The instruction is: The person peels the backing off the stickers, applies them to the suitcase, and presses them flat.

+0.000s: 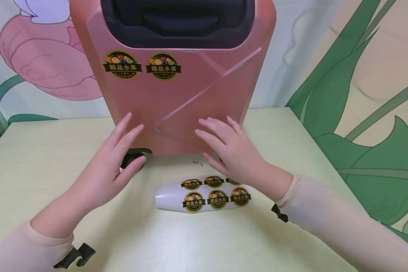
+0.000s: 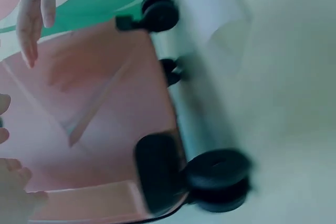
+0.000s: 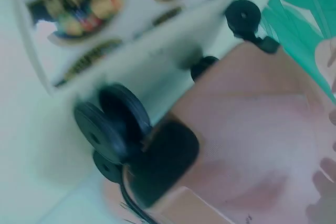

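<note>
A pink suitcase (image 1: 204,90) stands upright on the table, its black handle recess at the top. Two round fruit stickers (image 1: 122,65) are on its upper left face, side by side. In the head view my left hand (image 1: 110,166) is spread before the lower left of the case, holding nothing. My right hand (image 1: 236,155), also empty with fingers apart, is in front of the lower right. Between and below the hands lies a curled white sticker sheet (image 1: 168,198) with several matching round stickers; the right hand overlaps its top right corner in this view.
Black wheels (image 2: 218,179) stick out from the suitcase's bottom corners. The pale table (image 1: 47,158) meets a wall with painted pink and green plants (image 1: 370,151) behind and to the right. Small dark specks (image 1: 198,163) lie between the case and the sheet.
</note>
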A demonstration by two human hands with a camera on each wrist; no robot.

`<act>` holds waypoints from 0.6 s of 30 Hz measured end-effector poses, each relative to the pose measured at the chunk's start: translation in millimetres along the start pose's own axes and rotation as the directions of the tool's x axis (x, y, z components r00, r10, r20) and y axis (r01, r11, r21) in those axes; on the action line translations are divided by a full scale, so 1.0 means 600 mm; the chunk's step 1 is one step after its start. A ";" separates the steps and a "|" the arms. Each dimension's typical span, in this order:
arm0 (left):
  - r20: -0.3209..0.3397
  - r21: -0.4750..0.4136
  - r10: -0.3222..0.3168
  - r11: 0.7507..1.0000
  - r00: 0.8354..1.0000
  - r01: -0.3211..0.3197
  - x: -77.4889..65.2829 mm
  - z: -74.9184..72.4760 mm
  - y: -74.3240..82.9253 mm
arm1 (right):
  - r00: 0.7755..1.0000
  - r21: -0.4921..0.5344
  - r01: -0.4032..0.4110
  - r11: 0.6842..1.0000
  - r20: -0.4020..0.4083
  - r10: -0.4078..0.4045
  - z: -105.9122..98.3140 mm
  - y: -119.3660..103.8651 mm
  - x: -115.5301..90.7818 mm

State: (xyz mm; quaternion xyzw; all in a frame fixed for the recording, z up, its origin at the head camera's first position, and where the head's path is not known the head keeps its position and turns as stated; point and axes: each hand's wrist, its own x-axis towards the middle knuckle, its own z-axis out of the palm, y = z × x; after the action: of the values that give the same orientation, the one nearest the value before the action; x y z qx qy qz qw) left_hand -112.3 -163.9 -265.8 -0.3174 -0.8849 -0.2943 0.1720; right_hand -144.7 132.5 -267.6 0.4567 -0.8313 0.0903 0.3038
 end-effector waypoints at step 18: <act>0.400 -0.490 -0.376 0.683 0.836 0.542 -0.101 0.079 -0.005 | 0.863 0.180 -0.238 0.954 0.489 0.123 0.034 -0.048 -0.100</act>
State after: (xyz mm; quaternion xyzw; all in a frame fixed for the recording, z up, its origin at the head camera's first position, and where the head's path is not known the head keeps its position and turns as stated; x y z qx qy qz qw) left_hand -74.9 -163.8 -333.3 -0.1567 -0.8158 -0.5400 -0.1353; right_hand -106.4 149.7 -322.8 0.4168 -0.9029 0.1017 0.0260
